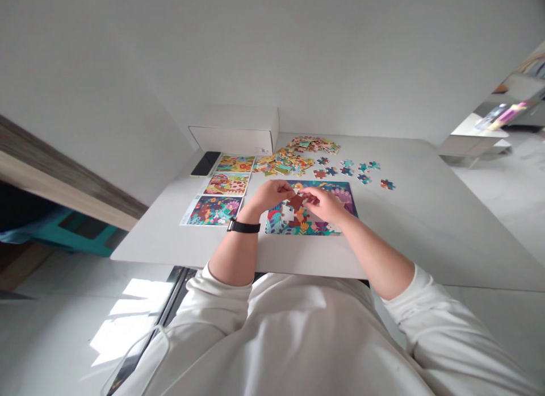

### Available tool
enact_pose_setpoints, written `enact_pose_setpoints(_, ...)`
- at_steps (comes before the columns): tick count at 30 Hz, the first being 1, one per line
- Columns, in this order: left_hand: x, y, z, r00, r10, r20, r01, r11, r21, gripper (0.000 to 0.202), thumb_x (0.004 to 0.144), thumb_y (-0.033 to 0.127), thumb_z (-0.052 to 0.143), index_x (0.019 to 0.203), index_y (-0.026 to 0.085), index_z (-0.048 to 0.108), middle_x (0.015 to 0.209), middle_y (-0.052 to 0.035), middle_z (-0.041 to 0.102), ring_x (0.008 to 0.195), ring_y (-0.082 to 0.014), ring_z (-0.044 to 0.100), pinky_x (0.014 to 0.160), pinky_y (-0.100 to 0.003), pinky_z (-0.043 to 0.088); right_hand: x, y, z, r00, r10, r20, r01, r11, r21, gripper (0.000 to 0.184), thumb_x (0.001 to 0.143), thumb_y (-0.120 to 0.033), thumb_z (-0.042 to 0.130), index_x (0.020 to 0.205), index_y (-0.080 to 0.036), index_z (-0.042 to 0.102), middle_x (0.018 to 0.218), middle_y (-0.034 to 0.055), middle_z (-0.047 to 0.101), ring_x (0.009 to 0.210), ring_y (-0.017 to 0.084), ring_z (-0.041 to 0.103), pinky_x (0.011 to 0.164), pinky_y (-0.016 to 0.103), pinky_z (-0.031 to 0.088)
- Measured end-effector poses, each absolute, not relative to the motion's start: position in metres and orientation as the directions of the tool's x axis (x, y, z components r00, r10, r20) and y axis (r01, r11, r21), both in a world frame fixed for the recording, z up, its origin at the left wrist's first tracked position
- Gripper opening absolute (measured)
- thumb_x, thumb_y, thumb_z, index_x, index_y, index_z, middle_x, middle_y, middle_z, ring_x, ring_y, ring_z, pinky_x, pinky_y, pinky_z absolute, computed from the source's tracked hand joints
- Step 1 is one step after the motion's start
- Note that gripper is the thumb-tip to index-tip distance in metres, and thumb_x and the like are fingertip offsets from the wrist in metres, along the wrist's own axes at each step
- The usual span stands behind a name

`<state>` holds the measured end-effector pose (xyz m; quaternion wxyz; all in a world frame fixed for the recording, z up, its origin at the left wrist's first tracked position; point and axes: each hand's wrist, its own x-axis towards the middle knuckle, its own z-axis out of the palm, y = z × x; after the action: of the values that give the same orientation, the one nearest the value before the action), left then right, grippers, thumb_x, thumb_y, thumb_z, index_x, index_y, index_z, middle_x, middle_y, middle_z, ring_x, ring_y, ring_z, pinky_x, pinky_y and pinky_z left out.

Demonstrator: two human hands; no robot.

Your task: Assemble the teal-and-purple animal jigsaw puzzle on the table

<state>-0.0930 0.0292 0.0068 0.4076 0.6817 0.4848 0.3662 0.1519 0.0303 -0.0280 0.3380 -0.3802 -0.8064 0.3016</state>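
Head view. Part-built jigsaw (310, 225) lies flat near the near edge of the table (409, 225), long axis roughly parallel to that edge. Left hand (272, 195) and right hand (326, 205) meet over it, either side of a brown patch (294, 202). Pale gap (288, 213) lies just toward the near edge from the fingertips; left hand looks nearer. Fingers of both hands bent inward, tips close together; cannot tell whether they pinch a piece.

Materials: jigsaw flat, brightly printed; loose pieces (346, 171) knobbed, probably card, toward the far edge, beside a jumbled heap (285, 164). Smooth printed sheets (215, 210) along the left edge; plain white box (232, 139) at the far left corner.
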Motion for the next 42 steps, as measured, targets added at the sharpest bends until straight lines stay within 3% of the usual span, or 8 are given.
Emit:
enact_pose_setpoints(7,-0.109,0.032,0.002,0.337,0.941,-0.01,0.577,-0.198,0.793,0.014,0.075,0.038,0.078,0.076,0.024,0.08,0.07,-0.0024,0.078,0.062,-0.0182,0.065,0.057,-0.027,0.042,0.147,0.021,-0.025,-0.603,0.726,0.33,0.409,0.637,-0.653,0.045,0.087,-0.012,0.078,0.13,-0.028,0.077,0.126,0.007,0.078,0.098,0.022,0.076,0.097,0.041,0.063)
enact_pose_setpoints(14,-0.117,0.032,0.0,0.37,0.926,-0.066,0.638,-0.202,0.744,0.011,0.071,0.037,0.079,0.069,0.026,0.081,0.065,-0.0008,0.075,0.059,-0.0183,0.06,0.055,-0.028,0.038,0.14,0.015,-0.024,-0.679,0.656,0.329,0.407,0.71,-0.575,0.041,0.091,-0.014,0.08,0.13,-0.028,0.077,0.127,0.0082,0.079,0.117,0.027,0.074,0.106,0.043,0.059)
enact_pose_setpoints(20,-0.118,0.033,-0.001,0.366,0.921,-0.13,0.722,-0.193,0.664,0.012,0.074,0.036,0.076,0.068,0.026,0.079,0.065,-0.0023,0.073,0.06,-0.0194,0.059,0.058,-0.03,0.037,0.138,0.015,-0.03,-0.7,0.636,0.326,0.398,0.726,-0.561,0.042,0.092,-0.013,0.079,0.132,-0.027,0.077,0.127,0.0094,0.079,0.12,0.028,0.074,0.106,0.044,0.058)
enact_pose_setpoints(34,-0.115,0.032,-0.001,0.353,0.931,-0.095,0.784,-0.238,0.574,0.016,0.076,0.036,0.074,0.068,0.023,0.076,0.063,-0.0036,0.07,0.061,-0.0194,0.057,0.059,-0.032,0.036,0.136,0.018,-0.036,-0.736,0.591,0.331,0.384,0.767,-0.514,0.033,0.093,-0.015,0.079,0.125,-0.026,0.081,0.125,0.0103,0.079,0.12,0.029,0.073,0.11,0.047,0.056)
enact_pose_setpoints(42,-0.11,0.027,0.009,0.342,0.92,-0.193,0.877,-0.238,0.418,0.023,0.083,0.039,0.068,0.084,0.021,0.082,0.081,-0.0052,0.08,0.073,-0.0198,0.066,0.065,-0.029,0.042,0.138,0.02,-0.037,-0.733,0.593,0.333,0.425,0.781,-0.457,0.026,0.093,-0.016,0.082,0.116,-0.026,0.085,0.123,0.0102,0.077,0.117,0.028,0.072,0.11,0.047,0.055)
